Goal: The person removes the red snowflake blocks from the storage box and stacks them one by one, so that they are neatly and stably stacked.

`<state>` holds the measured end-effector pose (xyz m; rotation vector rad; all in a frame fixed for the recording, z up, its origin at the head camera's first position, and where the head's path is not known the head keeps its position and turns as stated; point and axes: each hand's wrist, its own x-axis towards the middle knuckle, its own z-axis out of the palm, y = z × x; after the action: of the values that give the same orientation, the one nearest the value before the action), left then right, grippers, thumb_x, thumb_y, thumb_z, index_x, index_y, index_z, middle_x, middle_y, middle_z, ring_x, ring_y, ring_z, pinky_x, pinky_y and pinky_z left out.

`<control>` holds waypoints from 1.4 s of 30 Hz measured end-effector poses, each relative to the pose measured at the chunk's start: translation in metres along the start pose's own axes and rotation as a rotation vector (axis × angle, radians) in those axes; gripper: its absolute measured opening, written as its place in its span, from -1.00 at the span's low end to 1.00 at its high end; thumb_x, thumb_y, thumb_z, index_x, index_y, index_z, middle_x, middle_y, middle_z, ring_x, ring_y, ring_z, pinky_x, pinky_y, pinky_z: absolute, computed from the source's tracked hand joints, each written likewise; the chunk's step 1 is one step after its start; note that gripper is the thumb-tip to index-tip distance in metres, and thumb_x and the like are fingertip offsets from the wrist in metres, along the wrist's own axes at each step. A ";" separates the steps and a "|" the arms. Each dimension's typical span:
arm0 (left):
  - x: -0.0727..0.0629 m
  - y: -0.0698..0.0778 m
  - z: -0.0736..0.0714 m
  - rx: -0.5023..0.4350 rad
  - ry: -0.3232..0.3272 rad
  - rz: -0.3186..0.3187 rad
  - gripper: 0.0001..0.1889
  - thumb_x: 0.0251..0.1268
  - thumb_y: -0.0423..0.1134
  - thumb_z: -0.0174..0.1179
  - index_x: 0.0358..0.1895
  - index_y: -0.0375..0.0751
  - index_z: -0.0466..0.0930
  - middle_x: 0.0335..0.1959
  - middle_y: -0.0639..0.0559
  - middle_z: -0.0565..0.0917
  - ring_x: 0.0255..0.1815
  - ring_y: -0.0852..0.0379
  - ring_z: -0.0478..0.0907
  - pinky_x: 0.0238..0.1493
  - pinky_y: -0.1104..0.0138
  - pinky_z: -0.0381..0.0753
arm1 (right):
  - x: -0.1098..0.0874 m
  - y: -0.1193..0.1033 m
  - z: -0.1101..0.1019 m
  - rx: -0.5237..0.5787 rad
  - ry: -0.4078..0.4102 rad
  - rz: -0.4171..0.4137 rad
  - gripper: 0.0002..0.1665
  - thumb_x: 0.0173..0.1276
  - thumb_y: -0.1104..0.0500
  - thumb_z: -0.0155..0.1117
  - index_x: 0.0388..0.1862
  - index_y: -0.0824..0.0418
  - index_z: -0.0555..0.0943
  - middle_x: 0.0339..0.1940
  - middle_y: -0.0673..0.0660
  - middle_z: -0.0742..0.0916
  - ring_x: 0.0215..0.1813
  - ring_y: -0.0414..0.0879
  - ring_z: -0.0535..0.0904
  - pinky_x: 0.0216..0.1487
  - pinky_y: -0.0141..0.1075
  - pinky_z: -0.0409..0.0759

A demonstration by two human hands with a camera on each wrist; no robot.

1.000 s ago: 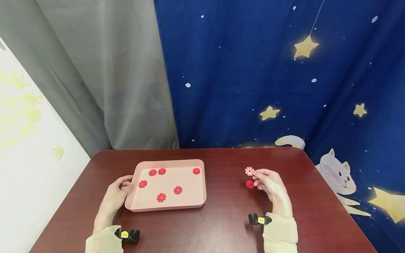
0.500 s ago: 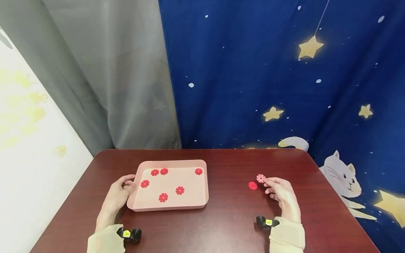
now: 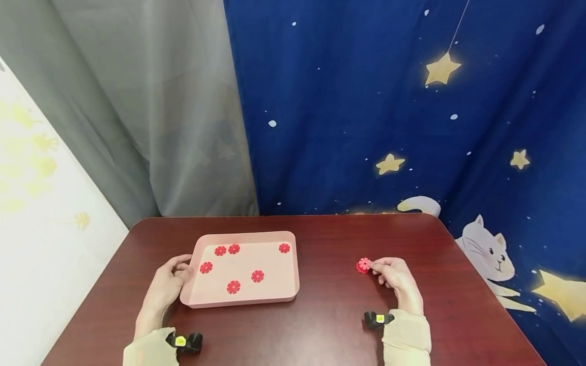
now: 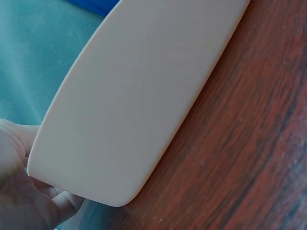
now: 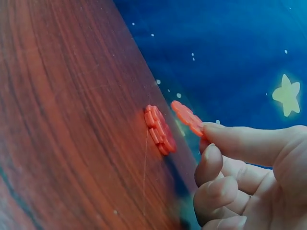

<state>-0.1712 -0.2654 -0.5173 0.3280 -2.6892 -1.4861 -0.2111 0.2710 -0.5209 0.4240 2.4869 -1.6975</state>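
Presumably stacking, pinching 1 pinkish disc [image 5: 187,118] between thumb and fingertips of the right hand [image 3: 394,277], just above a seeming red stack [image 5: 159,132] on the table [image 3: 329,325], gripping the pink tray [image 3: 274,262] by its edge with the left hand [image 3: 166,282], and probably needing level alignment next, then a loosened pinch.

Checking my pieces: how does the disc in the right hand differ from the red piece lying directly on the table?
The held disc is pinched by the right hand, raised off the table; the red piece lies on the table. The held disc looks thin; the red piece looks thicker, possibly stacked. Both are reddish with notched edges.
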 end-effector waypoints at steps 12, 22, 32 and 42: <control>0.004 0.001 -0.006 0.011 -0.001 0.006 -0.56 0.43 -0.34 0.07 0.32 -0.36 0.34 -0.11 -0.20 0.51 -0.19 0.03 0.48 -0.30 0.41 0.48 | 0.004 0.002 0.008 -0.042 -0.020 0.005 -0.81 0.26 0.20 0.33 -0.43 0.33 0.66 -0.66 0.03 0.57 -0.69 -0.18 0.39 -0.64 -0.37 0.28; 0.000 -0.003 0.000 -0.019 -0.001 -0.018 -0.56 0.44 -0.36 0.06 0.33 -0.36 0.34 -0.09 -0.20 0.51 -0.19 0.04 0.48 -0.28 0.43 0.50 | 0.004 -0.008 0.003 -0.089 0.006 0.010 -0.80 0.25 0.21 0.34 -0.46 0.36 0.65 -0.68 0.06 0.55 -0.72 -0.17 0.42 -0.64 -0.37 0.36; 0.004 0.000 -0.001 -0.032 0.003 -0.032 -0.56 0.43 -0.36 0.05 0.34 -0.34 0.34 -0.10 -0.20 0.51 -0.19 0.03 0.46 -0.28 0.41 0.49 | 0.001 -0.012 -0.004 0.034 0.029 0.038 -0.64 0.45 0.12 0.18 -0.40 0.42 0.52 -0.64 0.08 0.49 -0.69 -0.15 0.49 -0.60 -0.37 0.49; 0.001 0.001 0.001 -0.002 0.005 -0.023 -0.57 0.42 -0.37 0.05 0.32 -0.35 0.36 -0.13 -0.17 0.51 -0.19 0.04 0.46 -0.27 0.41 0.46 | -0.010 -0.022 -0.004 -0.022 0.046 -0.010 -0.62 0.47 0.03 0.15 -0.15 0.39 0.53 -0.55 0.10 0.54 -0.61 -0.11 0.46 -0.60 -0.31 0.38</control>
<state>-0.1722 -0.2643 -0.5167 0.3628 -2.6892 -1.4920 -0.2079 0.2658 -0.4977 0.4542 2.5418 -1.6809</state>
